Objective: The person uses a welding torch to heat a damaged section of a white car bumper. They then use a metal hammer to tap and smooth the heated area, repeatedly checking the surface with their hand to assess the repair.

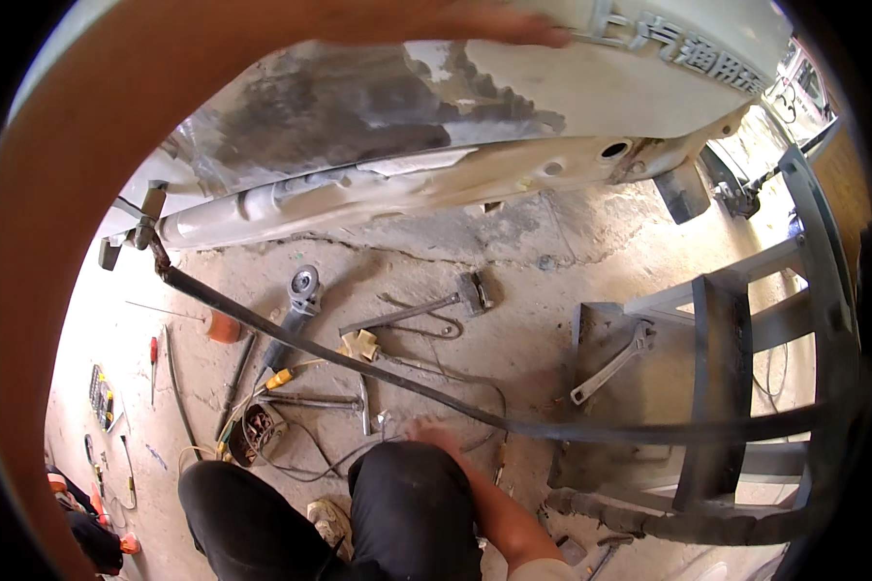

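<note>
Far left, on the concrete floor [552, 242]: a flat yellow-and-dark rectangular package or meter [102, 395] lying face up, its label too small to make out. Just right of it, a red-handled screwdriver [152, 353] and an orange round object [224, 327].

Left arm arcs up the left edge and across the top. Left hand [499, 24] lies flat, fingers extended, pressed on the white car body panel [572, 92]; it grasps nothing. Panel carries a patch of grey sanded filler [358, 102] left of centre and a row of raised grey characters at upper right, just beyond the fingertips.

Centre floor: angle grinder [295, 310], a hammer [470, 290], loose cables, a small round tin [257, 426] of bits.

A long dark steel bar [378, 378] runs diagonally from a clamp [140, 228] at the panel's lower left edge, down past the knees, toward the right.

Right hand [426, 436] sits low at centre, just at or on the bar, above the dark trouser knee; whether it grips the bar cannot be told.

Right: grey metal frame stand [722, 387] with a wrench [615, 363] lying on its lower plate.
</note>
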Action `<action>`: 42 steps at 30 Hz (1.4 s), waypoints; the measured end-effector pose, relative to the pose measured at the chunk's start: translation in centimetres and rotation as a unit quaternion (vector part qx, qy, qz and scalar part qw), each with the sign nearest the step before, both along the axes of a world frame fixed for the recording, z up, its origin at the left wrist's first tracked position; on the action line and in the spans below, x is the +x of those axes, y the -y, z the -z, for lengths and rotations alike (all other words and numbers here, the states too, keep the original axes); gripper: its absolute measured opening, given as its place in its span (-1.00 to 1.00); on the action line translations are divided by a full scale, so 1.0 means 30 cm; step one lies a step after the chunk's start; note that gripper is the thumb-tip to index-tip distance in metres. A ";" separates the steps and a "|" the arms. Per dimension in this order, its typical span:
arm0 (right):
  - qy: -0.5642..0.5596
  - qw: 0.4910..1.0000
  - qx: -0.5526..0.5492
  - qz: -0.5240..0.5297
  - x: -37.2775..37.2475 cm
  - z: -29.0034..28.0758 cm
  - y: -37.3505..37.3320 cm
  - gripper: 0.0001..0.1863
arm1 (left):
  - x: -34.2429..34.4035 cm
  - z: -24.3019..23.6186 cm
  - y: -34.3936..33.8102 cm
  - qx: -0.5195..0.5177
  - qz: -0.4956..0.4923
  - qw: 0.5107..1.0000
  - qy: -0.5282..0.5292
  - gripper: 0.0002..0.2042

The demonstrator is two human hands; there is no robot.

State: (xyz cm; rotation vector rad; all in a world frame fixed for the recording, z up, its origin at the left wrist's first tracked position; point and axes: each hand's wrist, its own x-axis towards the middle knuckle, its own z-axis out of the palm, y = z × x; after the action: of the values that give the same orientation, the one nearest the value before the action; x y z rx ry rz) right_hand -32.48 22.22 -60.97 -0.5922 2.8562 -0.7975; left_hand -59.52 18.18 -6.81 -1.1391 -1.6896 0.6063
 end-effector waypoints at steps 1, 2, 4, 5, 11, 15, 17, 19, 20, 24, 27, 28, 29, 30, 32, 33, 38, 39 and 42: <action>-0.027 0.999 -0.025 -0.027 -0.024 0.021 0.051 -0.81 | -0.021 0.006 -0.028 0.003 0.018 1.000 -0.004 -0.12; -0.056 0.996 -0.049 -0.057 -0.052 0.039 0.100 -0.82 | -0.041 0.007 -0.049 0.010 0.033 0.999 -0.007 -0.13; -0.094 0.984 -0.096 -0.115 -0.139 -0.062 0.171 -0.86 | -0.066 0.005 -0.070 0.021 0.057 0.998 -0.020 -0.14; -0.137 0.972 -0.150 -0.118 -0.172 -0.090 0.228 -0.89 | -0.069 -0.003 -0.078 0.027 0.069 0.997 -0.024 -0.15; -0.183 0.970 0.037 -0.154 -0.204 0.116 0.467 -0.85 | -0.098 0.020 -0.116 0.048 0.087 0.993 0.056 -0.12; -0.194 0.971 0.038 -0.132 -0.151 0.323 0.481 -0.78 | 0.007 -0.018 -0.032 0.022 0.020 0.991 0.129 -0.10; -0.236 0.966 -0.032 -0.098 -0.109 0.533 0.514 -0.58 | 0.037 -0.034 0.001 0.011 -0.019 0.983 0.180 -0.04; -0.104 0.974 -0.163 -0.121 -0.215 0.232 0.331 -0.63 | 0.050 -0.031 0.031 0.020 -0.020 0.979 0.203 -0.03; -0.035 0.959 -0.249 -0.131 -0.247 0.069 0.227 -0.65 | 0.055 -0.030 0.036 0.023 -0.022 0.976 0.217 -0.03; 0.248 0.789 -0.536 -0.168 -0.183 -0.318 -0.068 -0.74 | 0.080 -0.012 0.025 0.043 -0.044 0.967 0.248 -0.04; 0.458 0.636 -0.621 0.009 -0.037 -0.334 -0.133 -0.75 | 0.112 -0.032 0.034 0.036 -0.071 0.968 0.239 -0.03; 0.445 0.623 -0.642 0.046 0.023 -0.311 -0.198 -0.72 | 0.113 -0.041 0.027 0.036 -0.071 0.968 0.238 -0.04; 0.430 0.606 -0.664 0.084 0.078 -0.286 -0.261 -0.68 | 0.109 -0.048 0.016 0.032 -0.069 0.968 0.238 -0.04; 0.414 0.588 -0.684 0.121 0.111 -0.282 -0.306 -0.64 | 0.105 -0.060 -0.002 0.029 -0.068 0.968 0.239 -0.05; 0.384 0.560 -0.711 0.183 0.163 -0.309 -0.389 -0.60 | 0.082 -0.097 -0.071 0.043 -0.058 0.974 0.216 -0.06; 0.375 0.560 -0.711 0.202 0.168 -0.352 -0.414 -0.61 | 0.074 -0.106 -0.110 0.054 -0.051 0.975 0.208 -0.07; 0.335 0.643 -0.654 0.217 0.186 -0.606 -0.443 -0.66 | 0.044 -0.114 -0.212 0.085 -0.036 0.978 0.189 -0.09; 0.323 0.663 -0.640 0.216 0.198 -0.653 -0.440 -0.67 | 0.045 -0.110 -0.210 0.079 -0.035 0.978 0.192 -0.09; 0.269 0.729 -0.590 0.220 0.245 -0.786 -0.420 -0.70 | 0.024 -0.095 -0.170 -0.004 0.032 0.968 0.250 -0.12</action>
State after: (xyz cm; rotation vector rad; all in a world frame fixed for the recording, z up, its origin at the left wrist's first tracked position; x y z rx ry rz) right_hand -25.12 34.84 -37.40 0.2941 1.6307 -2.3731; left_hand -58.80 23.28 -3.96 -1.4308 -2.0613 0.2942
